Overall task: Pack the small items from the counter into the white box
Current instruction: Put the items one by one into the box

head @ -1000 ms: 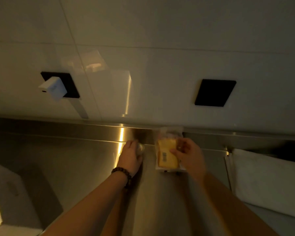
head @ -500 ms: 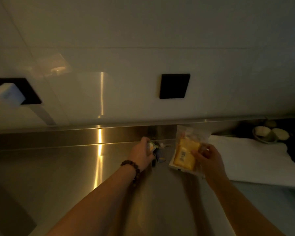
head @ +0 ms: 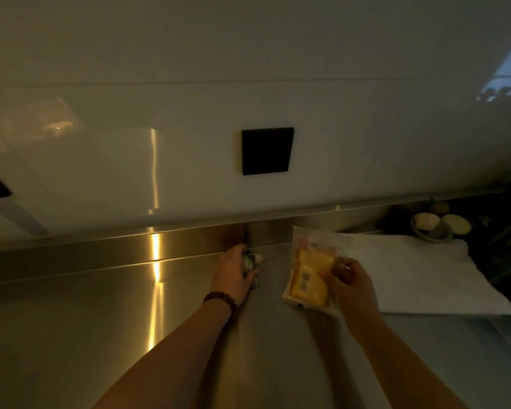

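A black square (head: 266,151) sits mid-frame on the white wall (head: 278,54). A white cloth (head: 419,278) lies right; bowls (head: 434,225) sit upper right.

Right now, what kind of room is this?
Probably a kitchen, dimly lit: a stainless steel counter with a raised metal backsplash, a glossy white wall above, and bowls beside a white cloth.

Both bare forearms reach forward into the dim light. The left hand (head: 233,274), a dark beaded bracelet (head: 221,301) at its wrist, curls palm-down around something small I can't make out. The right hand (head: 350,286) is raised slightly, fingers (head: 329,276) and thumb pinched closed on a packet.
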`<act>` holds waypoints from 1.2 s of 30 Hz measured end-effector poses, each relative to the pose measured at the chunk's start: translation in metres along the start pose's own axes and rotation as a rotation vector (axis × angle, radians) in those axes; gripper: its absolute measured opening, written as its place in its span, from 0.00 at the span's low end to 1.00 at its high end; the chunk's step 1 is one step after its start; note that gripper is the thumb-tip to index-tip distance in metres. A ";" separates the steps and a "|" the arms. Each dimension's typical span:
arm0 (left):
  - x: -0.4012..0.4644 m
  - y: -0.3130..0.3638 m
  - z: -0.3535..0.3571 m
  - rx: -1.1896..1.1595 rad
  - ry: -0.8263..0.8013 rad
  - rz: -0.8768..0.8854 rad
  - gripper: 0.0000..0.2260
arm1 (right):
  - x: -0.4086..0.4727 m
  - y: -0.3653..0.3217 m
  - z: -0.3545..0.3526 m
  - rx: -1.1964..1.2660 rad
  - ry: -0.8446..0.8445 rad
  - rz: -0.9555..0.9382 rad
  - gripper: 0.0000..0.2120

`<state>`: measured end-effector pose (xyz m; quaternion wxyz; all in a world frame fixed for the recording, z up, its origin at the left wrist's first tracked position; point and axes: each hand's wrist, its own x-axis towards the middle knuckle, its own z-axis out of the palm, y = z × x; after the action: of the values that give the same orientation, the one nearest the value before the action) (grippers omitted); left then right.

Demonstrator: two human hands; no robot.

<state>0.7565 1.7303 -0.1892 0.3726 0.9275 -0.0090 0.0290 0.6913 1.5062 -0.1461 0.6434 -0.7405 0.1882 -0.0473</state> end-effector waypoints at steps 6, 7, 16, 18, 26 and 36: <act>0.005 -0.001 -0.005 -0.046 -0.024 0.017 0.13 | 0.004 -0.001 0.002 -0.015 -0.027 0.007 0.14; 0.003 -0.001 -0.008 -0.070 -0.032 0.003 0.12 | 0.004 -0.002 0.003 -0.014 -0.033 0.006 0.14; -0.028 0.006 -0.095 -0.096 0.072 0.003 0.11 | -0.011 -0.040 0.044 0.127 -0.166 -0.027 0.14; -0.042 0.008 -0.130 -0.032 0.116 0.021 0.12 | -0.025 -0.056 0.060 0.155 -0.243 -0.065 0.12; -0.139 0.001 -0.299 0.101 0.424 -0.070 0.15 | -0.106 -0.123 0.149 0.177 -0.510 -0.173 0.10; -0.325 -0.054 -0.457 0.216 0.647 -0.254 0.14 | -0.273 -0.187 0.283 0.164 -0.931 -0.253 0.14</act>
<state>0.4131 2.0838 0.0833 0.2569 0.8980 0.2277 0.2751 0.5679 1.8821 0.0351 0.7047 -0.6468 -0.2156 0.1964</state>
